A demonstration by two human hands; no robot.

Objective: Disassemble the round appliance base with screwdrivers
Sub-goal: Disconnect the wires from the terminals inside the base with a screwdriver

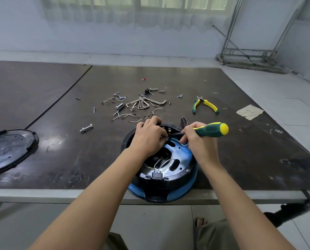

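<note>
One round appliance base (pixel 179 152) sits upside down at the near edge of the table (pixel 258 150), its underside open, with a blue metal plate, white wires and a black terminal block showing. The work spot is at the far inner rim, by a small yellow-marked fitting between the two hands.

The left hand (pixel 148 138) lies over that far rim with its fingers curled onto it, steadying the base. Whether they also pinch a wire there I cannot tell.

The right hand (pixel 199 143) is wrapped around the green and yellow screwdriver (pixel 212 129), fingers closed near the front of the handle. The tool's long axis runs almost level across the view, its butt out to the right and its dark shaft pointing left at the fitting. The tip is just beside the left fingertips, so the next push likely has to run leftward along the shaft without slipping into them.

A second, dark-handled screwdriver (pixel 184 121) lies just beyond the base. Farther off are loose screws and hex keys (pixel 141 103), pliers (pixel 205 105) and a removed black cover (pixel 9 150).
</note>
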